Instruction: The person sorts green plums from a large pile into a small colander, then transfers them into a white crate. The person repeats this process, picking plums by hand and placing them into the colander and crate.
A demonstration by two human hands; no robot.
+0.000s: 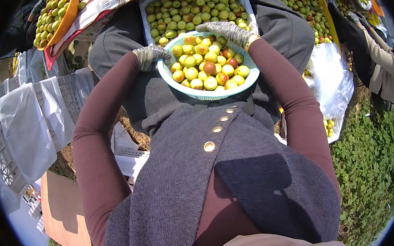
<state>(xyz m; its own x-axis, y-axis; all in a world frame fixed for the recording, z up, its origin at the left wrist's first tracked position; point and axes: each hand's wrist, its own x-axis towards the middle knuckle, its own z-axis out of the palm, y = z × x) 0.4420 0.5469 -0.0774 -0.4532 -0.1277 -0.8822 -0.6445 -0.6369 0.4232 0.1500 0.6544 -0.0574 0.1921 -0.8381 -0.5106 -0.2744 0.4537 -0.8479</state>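
A round, light turquoise plastic basket rests on my lap, filled with yellow-green jujubes, some blushed red-brown. My left hand, in a grey striped knit glove, grips the basket's left rim. Gloved the same way, my right hand lies over the far right rim, its fingers stretched out towards the left. Its palm side is hidden, so I cannot tell whether it holds anything. Just beyond the basket, between my knees, stands a plastic-lined crate full of greener jujubes.
A yellow crate of jujubes stands at the right, beside clear plastic sheeting. An orange basket of fruit sits at the upper left. White crates draped with plastic are at the left. Another person's sleeve shows far right.
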